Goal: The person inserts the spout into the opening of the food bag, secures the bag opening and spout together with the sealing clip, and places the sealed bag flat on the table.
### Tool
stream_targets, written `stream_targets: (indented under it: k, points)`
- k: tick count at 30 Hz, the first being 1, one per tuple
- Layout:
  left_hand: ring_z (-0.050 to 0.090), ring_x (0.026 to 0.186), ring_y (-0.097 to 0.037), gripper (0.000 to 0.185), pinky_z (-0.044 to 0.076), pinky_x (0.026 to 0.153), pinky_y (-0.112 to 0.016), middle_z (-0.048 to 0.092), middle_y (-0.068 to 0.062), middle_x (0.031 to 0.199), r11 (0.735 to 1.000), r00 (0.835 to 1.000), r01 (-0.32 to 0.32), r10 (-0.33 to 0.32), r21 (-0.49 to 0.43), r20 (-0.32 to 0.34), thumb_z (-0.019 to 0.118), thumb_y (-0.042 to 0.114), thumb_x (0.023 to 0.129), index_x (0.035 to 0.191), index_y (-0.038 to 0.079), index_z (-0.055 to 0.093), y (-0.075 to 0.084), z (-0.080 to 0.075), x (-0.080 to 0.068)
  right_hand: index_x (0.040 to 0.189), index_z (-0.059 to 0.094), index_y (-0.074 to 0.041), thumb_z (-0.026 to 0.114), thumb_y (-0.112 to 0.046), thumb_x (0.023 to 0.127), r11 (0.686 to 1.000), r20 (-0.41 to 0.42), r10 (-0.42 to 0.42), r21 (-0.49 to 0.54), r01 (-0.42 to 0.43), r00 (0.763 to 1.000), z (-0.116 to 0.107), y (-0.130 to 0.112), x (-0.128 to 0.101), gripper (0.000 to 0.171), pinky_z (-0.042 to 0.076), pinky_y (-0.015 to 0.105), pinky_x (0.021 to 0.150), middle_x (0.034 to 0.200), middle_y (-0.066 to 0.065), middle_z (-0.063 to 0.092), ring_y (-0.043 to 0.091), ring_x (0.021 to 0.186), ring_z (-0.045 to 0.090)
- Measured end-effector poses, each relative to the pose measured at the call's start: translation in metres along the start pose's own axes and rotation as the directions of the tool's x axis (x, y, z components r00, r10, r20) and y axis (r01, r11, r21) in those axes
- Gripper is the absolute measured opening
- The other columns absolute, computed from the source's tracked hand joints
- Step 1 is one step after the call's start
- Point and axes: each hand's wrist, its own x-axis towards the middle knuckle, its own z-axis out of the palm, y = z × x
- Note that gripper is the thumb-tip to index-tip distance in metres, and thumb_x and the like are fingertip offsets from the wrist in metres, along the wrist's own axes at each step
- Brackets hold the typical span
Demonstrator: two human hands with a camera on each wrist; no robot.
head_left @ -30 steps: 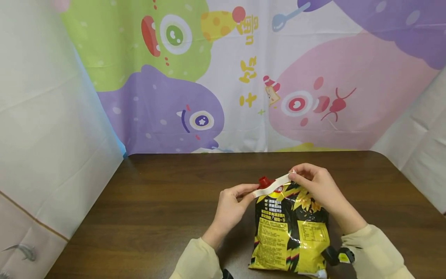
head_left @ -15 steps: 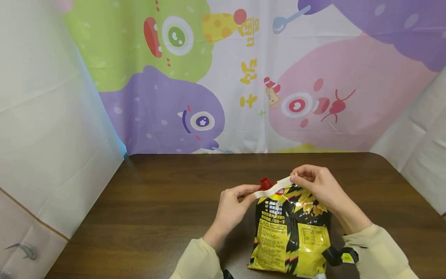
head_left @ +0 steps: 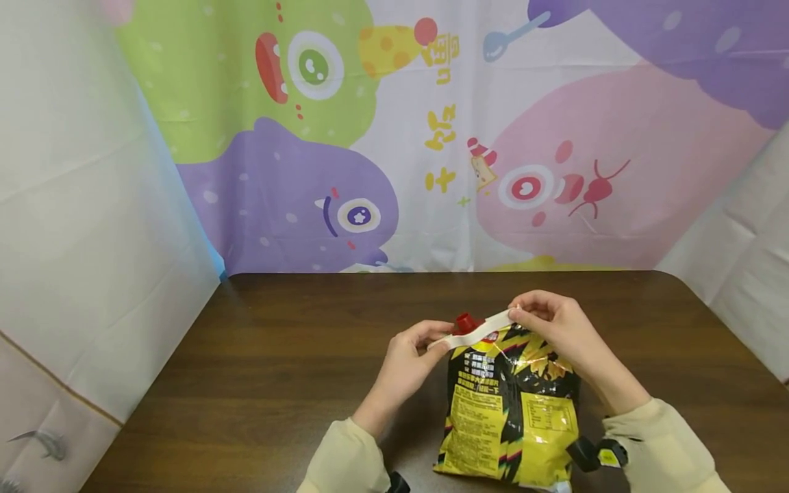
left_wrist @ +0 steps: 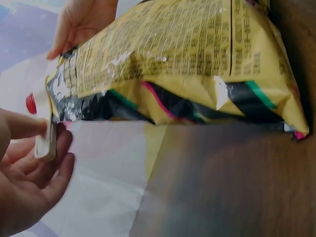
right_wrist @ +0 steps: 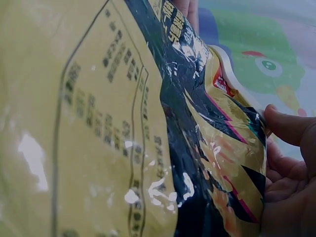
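Both hands are pinching the white clip [head_left: 479, 331] across the top of the yellow snack bag [head_left: 513, 411] lying near-right on the table [head_left: 259, 356]; the left hand [head_left: 407, 366] has slid its pinch slightly leftward, while the right hand [head_left: 557, 329] is staying put.

Left hand [head_left: 403, 363] and right hand [head_left: 557, 329] raised side by side, fingertips pinched, forearms in cream sleeves.
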Motion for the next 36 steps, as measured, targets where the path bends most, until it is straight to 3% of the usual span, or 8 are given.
stream_targets:
  k: [4, 8, 17, 23, 26, 29, 33, 36]
  points:
    - [0.062, 0.076, -0.019, 0.020, 0.044, 0.060, -0.021, 0.067, -0.008, 0.087, 0.999, 0.998, 0.043, -0.043, 0.008, 0.036, 0.062, 0.016, 0.086, 0.103, 0.007, 0.066, -0.003, -0.002, 0.001, 0.105, 0.060, -0.001, 0.059, -0.030, 0.088, 1.000, -0.003, -0.001, 0.017, 0.001, 1.000, 0.000, 0.001, 0.001, 0.033, 0.049, 0.024, 0.068, 0.096, 0.012, 0.064, 0.007, 0.077, 0.061]
    - [0.063, 0.076, -0.029, 0.018, 0.045, 0.060, -0.021, 0.067, -0.010, 0.082, 0.998, 0.998, 0.055, -0.054, -0.016, 0.030, 0.062, 0.016, 0.086, 0.098, 0.004, 0.068, -0.003, -0.003, 0.001, 0.106, 0.061, -0.003, 0.059, -0.030, 0.088, 1.000, -0.008, -0.027, -0.003, 0.027, 1.000, 0.000, 0.002, 0.003, 0.033, 0.049, 0.023, 0.069, 0.098, 0.012, 0.064, 0.007, 0.078, 0.060]
    - [0.063, 0.072, -0.030, 0.016, 0.046, 0.060, -0.022, 0.067, -0.013, 0.079, 0.995, 0.996, 0.087, -0.087, -0.046, 0.007, 0.063, 0.013, 0.085, 0.096, 0.003, 0.068, -0.003, -0.003, 0.002, 0.109, 0.060, -0.006, 0.058, -0.031, 0.088, 0.997, -0.027, -0.056, -0.055, 0.054, 0.998, 0.003, 0.005, 0.005, 0.032, 0.047, 0.023, 0.066, 0.097, 0.010, 0.062, 0.009, 0.077, 0.057]
    - [0.061, 0.069, -0.031, 0.014, 0.043, 0.056, -0.022, 0.065, -0.021, 0.077, 0.995, 0.995, 0.092, -0.093, -0.039, -0.036, 0.061, 0.004, 0.085, 0.096, -0.003, 0.067, 0.018, -0.010, -0.002, 0.114, 0.057, -0.006, 0.057, -0.034, 0.089, 0.987, -0.101, -0.061, -0.153, 0.045, 0.993, 0.001, 0.011, 0.001, 0.037, 0.044, 0.028, 0.075, 0.112, 0.010, 0.056, 0.016, 0.094, 0.053]
    - [0.061, 0.068, -0.033, 0.013, 0.040, 0.054, -0.020, 0.064, -0.024, 0.076, 0.996, 0.994, 0.080, -0.083, -0.041, -0.069, 0.060, 0.002, 0.084, 0.094, -0.005, 0.066, 0.026, -0.015, -0.004, 0.124, 0.047, -0.002, 0.056, -0.034, 0.089, 0.993, -0.133, -0.034, -0.112, 0.019, 0.991, 0.000, 0.015, -0.002, 0.048, 0.039, 0.042, 0.089, 0.122, 0.016, 0.047, 0.029, 0.108, 0.048]
    - [0.061, 0.066, -0.028, 0.013, 0.040, 0.053, -0.019, 0.064, -0.020, 0.074, 0.996, 0.992, 0.069, -0.074, -0.055, -0.101, 0.061, 0.003, 0.084, 0.094, -0.003, 0.067, 0.014, -0.017, -0.001, 0.133, 0.032, 0.003, 0.055, -0.032, 0.090, 1.000, -0.154, 0.021, -0.005, -0.023, 0.988, 0.001, 0.021, -0.006, 0.059, 0.029, 0.052, 0.098, 0.131, 0.022, 0.037, 0.037, 0.121, 0.037]
    - [0.062, 0.067, -0.027, 0.014, 0.041, 0.053, -0.020, 0.065, -0.018, 0.075, 0.993, 0.988, 0.081, -0.091, -0.083, -0.124, 0.063, 0.006, 0.084, 0.095, -0.001, 0.068, -0.003, -0.018, 0.005, 0.138, 0.018, 0.005, 0.052, -0.029, 0.092, 0.992, -0.133, 0.092, 0.095, -0.080, 0.987, 0.003, 0.029, -0.011, 0.067, 0.027, 0.052, 0.100, 0.137, 0.027, 0.029, 0.039, 0.126, 0.030]
    - [0.062, 0.069, -0.031, 0.015, 0.041, 0.053, -0.020, 0.065, -0.018, 0.076, 0.994, 0.986, 0.078, -0.088, -0.074, -0.142, 0.064, 0.008, 0.084, 0.096, 0.001, 0.068, -0.008, -0.019, 0.007, 0.140, 0.013, 0.004, 0.050, -0.031, 0.093, 0.987, -0.100, 0.130, 0.108, -0.119, 0.987, 0.005, 0.033, -0.013, 0.069, 0.024, 0.054, 0.102, 0.139, 0.028, 0.025, 0.041, 0.129, 0.025]
